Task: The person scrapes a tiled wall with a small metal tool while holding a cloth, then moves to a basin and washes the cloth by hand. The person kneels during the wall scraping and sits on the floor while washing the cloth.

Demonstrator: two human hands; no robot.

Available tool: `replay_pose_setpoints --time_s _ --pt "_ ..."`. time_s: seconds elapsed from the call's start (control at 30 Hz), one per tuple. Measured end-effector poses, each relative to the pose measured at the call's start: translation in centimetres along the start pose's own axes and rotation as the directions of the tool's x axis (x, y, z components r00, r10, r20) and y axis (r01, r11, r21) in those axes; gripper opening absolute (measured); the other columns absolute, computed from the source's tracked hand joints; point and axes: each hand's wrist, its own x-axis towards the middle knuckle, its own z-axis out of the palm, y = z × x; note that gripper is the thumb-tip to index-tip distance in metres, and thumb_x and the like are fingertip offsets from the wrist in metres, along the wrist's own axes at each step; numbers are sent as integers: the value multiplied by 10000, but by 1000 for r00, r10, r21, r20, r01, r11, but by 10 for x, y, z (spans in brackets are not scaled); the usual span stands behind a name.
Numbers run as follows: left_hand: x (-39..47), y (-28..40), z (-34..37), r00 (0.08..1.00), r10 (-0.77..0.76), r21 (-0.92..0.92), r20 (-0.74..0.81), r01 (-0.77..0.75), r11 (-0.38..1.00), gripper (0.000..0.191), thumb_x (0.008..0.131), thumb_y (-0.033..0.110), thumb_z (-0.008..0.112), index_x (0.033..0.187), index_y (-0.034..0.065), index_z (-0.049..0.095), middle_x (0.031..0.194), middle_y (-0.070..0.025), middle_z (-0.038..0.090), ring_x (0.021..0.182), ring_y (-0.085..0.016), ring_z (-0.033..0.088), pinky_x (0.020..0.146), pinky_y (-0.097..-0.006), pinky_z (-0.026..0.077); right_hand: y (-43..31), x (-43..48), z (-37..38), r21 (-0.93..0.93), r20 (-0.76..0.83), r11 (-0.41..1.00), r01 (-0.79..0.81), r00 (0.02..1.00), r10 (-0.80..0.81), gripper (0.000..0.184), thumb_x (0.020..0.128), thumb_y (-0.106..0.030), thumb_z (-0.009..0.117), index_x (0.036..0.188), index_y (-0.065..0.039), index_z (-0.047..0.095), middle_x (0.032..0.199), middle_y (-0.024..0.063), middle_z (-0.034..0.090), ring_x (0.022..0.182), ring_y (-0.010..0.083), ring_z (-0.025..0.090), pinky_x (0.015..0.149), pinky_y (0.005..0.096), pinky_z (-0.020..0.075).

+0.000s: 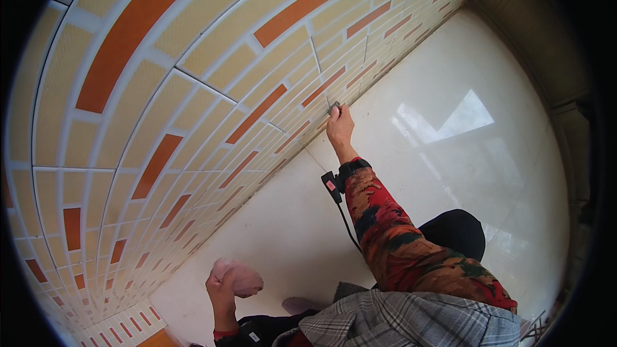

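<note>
My right hand [341,127] reaches forward to the foot of the tiled wall [193,62], its fingers closed on a small grey object [333,106] held against the tiles. What that object is cannot be made out. A black strap with a small black device [331,186] and a cable sits around the right wrist. Nearer to my body, at the lower left, my left hand [223,286] grips a bunched pink cloth [246,277] above the floor, apart from the wall.
A glossy pale tiled floor [434,82] meets the wall along a diagonal edge. Brownish panelling [535,33] curves along the right side. An orange surface [160,338] lies at the lower left. Thin metal rods [535,330] show at the lower right.
</note>
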Motion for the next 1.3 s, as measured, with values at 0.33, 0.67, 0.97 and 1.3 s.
replay_pose_setpoints --time_s 0.33,0.67,0.97,1.3 --pt "10 -12 -6 998 -31 -47 59 34 998 262 804 94 634 1031 -33 607 931 -64 647 834 -140 605 760 -275 483 -1 -2 -3 15 197 999 -44 980 41 244 911 -253 485 954 -16 524 847 251 623 841 427 603 743 477 464" --pt "-2 16 12 995 99 45 22 -100 994 252 803 91 634 1020 -33 608 924 -68 649 819 -141 605 755 -271 483 -14 -23 0 63 136 998 3 991 -12 189 924 -221 473 959 -36 494 833 248 619 812 440 599 716 480 468" --pt "3 13 10 994 -62 70 -91 68 995 267 802 91 637 1037 -34 613 938 -66 651 838 -145 604 767 -281 484 -33 -67 6 105 223 992 67 971 -89 190 931 -224 460 966 -38 467 833 252 604 802 453 575 696 496 451" --pt "-3 17 8 998 -52 65 -44 55 996 239 807 94 632 1013 -26 614 928 -55 646 829 -133 600 761 -277 484 -61 -80 5 125 66 986 114 990 -123 158 935 -191 473 933 -33 460 792 222 569 751 427 564 642 473 440"
